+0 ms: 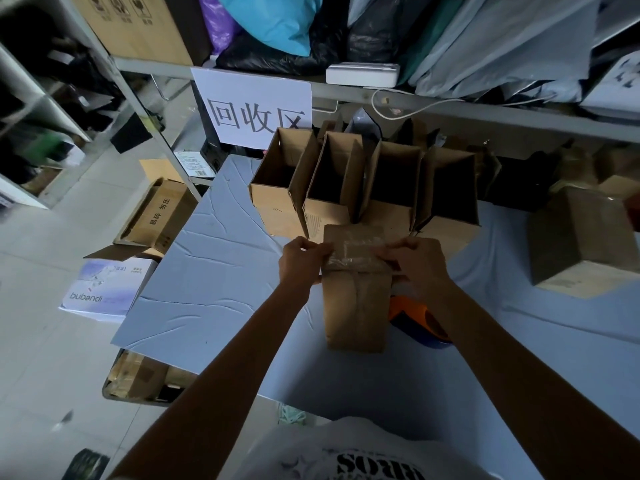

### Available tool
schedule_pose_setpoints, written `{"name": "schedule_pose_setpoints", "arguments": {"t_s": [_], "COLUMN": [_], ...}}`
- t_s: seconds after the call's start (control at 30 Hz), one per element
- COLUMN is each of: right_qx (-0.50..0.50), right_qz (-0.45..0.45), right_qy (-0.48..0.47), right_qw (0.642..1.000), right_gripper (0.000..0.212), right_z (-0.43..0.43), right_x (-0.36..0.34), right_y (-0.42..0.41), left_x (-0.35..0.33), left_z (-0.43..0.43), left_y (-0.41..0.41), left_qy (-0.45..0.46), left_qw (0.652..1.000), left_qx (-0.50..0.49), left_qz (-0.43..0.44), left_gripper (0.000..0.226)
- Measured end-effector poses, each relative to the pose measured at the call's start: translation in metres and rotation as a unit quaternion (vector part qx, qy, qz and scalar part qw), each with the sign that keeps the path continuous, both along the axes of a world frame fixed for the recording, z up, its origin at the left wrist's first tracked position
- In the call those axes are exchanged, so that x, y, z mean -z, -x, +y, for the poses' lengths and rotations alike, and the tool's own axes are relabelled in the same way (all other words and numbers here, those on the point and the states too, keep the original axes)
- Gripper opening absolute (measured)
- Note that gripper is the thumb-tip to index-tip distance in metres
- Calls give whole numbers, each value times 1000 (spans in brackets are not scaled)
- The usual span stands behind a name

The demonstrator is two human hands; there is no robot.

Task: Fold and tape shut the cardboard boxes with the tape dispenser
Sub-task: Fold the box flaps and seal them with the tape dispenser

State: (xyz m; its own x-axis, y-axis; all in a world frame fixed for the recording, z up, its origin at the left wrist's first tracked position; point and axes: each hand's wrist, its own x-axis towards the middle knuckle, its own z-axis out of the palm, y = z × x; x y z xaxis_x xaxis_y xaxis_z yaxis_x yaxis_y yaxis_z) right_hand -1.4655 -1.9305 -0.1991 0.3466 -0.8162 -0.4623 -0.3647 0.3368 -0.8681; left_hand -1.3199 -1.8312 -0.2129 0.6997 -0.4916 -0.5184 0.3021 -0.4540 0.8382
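Observation:
A small brown cardboard box (355, 299) stands on the light blue table (214, 289) in the middle, with clear tape across its top edge. My left hand (301, 259) grips the box's upper left corner, fingers curled at the tape. My right hand (420, 263) holds the upper right corner from the other side. The orange and blue tape dispenser (417, 320) lies on the table just right of the box, partly hidden under my right forearm.
Several open cardboard boxes (363, 188) stand in a row behind the held box. A closed box (581, 244) sits at the right. A shelf rack (381, 95) with bags and a paper sign (254, 105) looms behind. More boxes (152, 220) lie on the floor at left.

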Motion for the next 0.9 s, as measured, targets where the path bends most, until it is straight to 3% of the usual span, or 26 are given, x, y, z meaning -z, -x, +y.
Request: {"name": "schedule_pose_setpoints", "arguments": {"t_s": [0.03, 0.17, 0.3, 0.47, 0.6, 0.67, 0.77, 0.9], "right_qx": [-6, 11, -30, -117, -222, -227, -180, -108], "right_qz": [3, 33, 2, -23, -16, -17, -53, -121], "right_qy": [17, 64, 68, 114, 97, 119, 143, 162], "right_qw": [1000, 997, 997, 986, 970, 966, 972, 973], "right_gripper": [6, 12, 25, 47, 78, 75, 72, 50], "right_z": [-1, -7, 3, 12, 18, 28, 40, 50], "right_x": [1, 6, 12, 19, 34, 43, 44, 32], "right_y": [2, -1, 3, 16, 33, 41, 53, 76], "left_x": [1, 1, 0, 11, 27, 31, 23, -3], "left_z": [1, 3, 9, 32, 53, 61, 69, 72], "left_y": [0, -6, -17, -2, 24, 36, 51, 62], "left_qy": [6, -22, 8, 117, 101, 116, 122, 150], "left_qw": [1000, 999, 999, 990, 986, 984, 990, 963], "left_qx": [-3, -4, -42, -45, 62, 61, 66, 197], "left_qz": [6, -50, 15, 66, 114, 121, 31, -105], "left_gripper": [22, 17, 7, 32, 44, 45, 54, 54]}}
